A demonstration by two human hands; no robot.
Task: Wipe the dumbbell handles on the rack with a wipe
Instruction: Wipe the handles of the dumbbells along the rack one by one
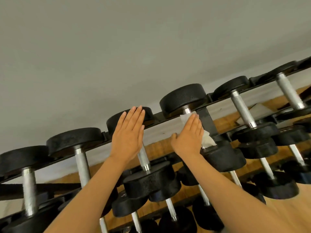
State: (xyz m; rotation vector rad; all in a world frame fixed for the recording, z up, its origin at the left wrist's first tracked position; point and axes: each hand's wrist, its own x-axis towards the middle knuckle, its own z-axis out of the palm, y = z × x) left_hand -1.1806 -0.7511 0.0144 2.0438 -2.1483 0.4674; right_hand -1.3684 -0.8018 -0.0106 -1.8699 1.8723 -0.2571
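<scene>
A black metal rack (206, 121) with rows of dumbbells

We see the rack running across the view on a slant, from lower left up to upper right, with a plain grey wall (117, 47) behind it. On its top rail lie black round-headed dumbbells with silver metal handles (242, 109), side by side, their far heads on the back rail and their near heads on the front rail. Below, we see further rows of dumbbells with thinner silver handles (266, 166). Under the rack we see a wooden floor (289, 214).
</scene>
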